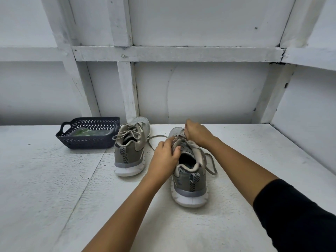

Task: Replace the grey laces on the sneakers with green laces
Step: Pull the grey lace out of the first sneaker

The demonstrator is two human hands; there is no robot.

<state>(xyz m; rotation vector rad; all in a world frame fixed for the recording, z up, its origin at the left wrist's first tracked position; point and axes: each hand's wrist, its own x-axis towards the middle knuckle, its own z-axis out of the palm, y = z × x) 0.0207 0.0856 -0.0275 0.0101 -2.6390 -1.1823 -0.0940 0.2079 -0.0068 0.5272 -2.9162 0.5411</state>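
**A:** Head view, looking down on a white desk point(54, 179), and both hands are busy on the nearer sneaker point(190, 180). It sits right of the middle, heel toward us, toe pointing at the back edge.

**B:** The left hand point(166, 153) grips that shoe at the top of the tongue. Its fingers are curled over the lacing and the thumb is hooked at the collar opening.

**A:** The right hand point(197, 132) is farther up toward the toe, bunched into a narrow fist and pinching the grey lace point(211, 164) at the lower eyelets. I can't make out the fingertips themselves.

**B:** That lace is undone. One end trails down the shoe's right side onto the desk, and the other runs off left between the two shoes.

**A:** The farther sneaker point(130, 157) stands to the left, toe close to the back edge, heel our way. Its tied laces point(127, 132) are in a bow, and neither hand touches it.

**B:** Just beside it, back left on the desk, is a dark perforated basket point(85, 142) with handles. Inside lie the green laces point(85, 132) in a clear packet.

**A:** A black sleeve point(300, 215) covers the upper right arm, while both forearms are bare. Behind the desk rises a white panelled wall point(200, 88).
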